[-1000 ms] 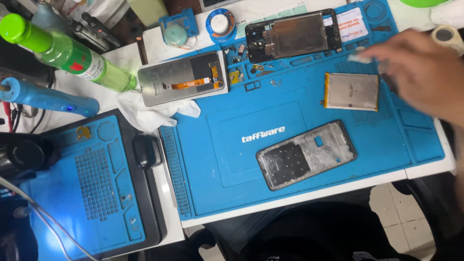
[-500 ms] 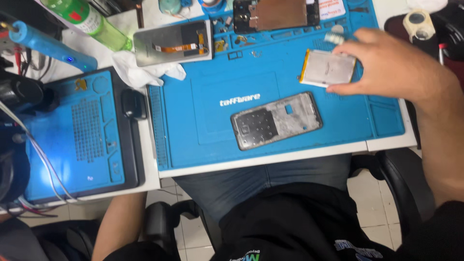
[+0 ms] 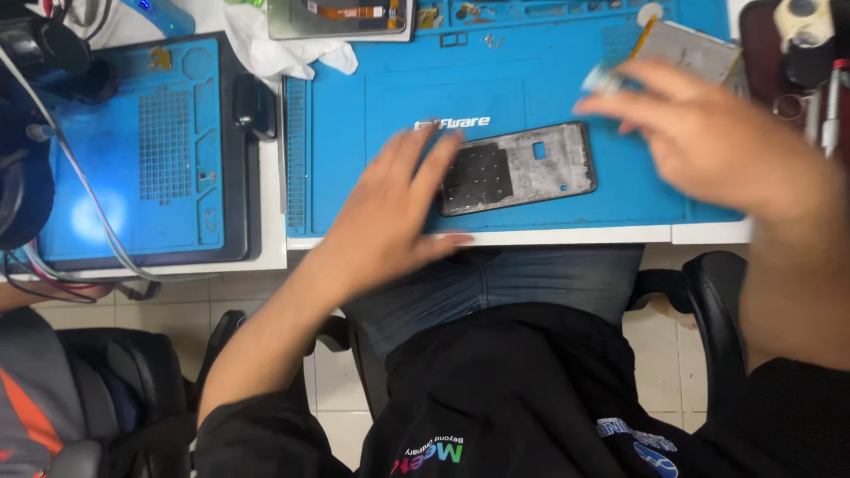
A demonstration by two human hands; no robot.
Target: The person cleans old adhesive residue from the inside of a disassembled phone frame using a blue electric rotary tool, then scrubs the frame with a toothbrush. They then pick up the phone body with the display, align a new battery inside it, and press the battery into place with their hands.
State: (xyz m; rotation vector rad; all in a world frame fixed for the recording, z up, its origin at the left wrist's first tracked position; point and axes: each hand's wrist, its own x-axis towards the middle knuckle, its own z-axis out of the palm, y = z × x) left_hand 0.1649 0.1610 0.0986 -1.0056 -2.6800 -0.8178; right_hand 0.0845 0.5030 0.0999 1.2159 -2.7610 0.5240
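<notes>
Head view: left hand (image 3: 390, 212) flat, fingers spread, touching the phone mid-frame (image 3: 518, 168) lying on the blue mat (image 3: 372, 133); right hand (image 3: 708, 146) blurred, grip unclear; frame probably light, thin, bendable — best held by long edges.

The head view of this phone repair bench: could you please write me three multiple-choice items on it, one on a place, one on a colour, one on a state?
1. Where does the grey phone frame lie?
A. on the blue mat
B. on the floor
C. on the chair

2. What colour is the cloth at the mat's top left corner?
A. red
B. white
C. black

3. What is the left hand doing?
A. gripping a bottle
B. resting in the lap
C. lying open, fingers on the frame's left end

Key: 1 A, the frame lies flat on the mat. 2 B, the crumpled cloth is white. 3 C, the palm is spread and holds nothing; the right hand is blurred above the mat.
</notes>
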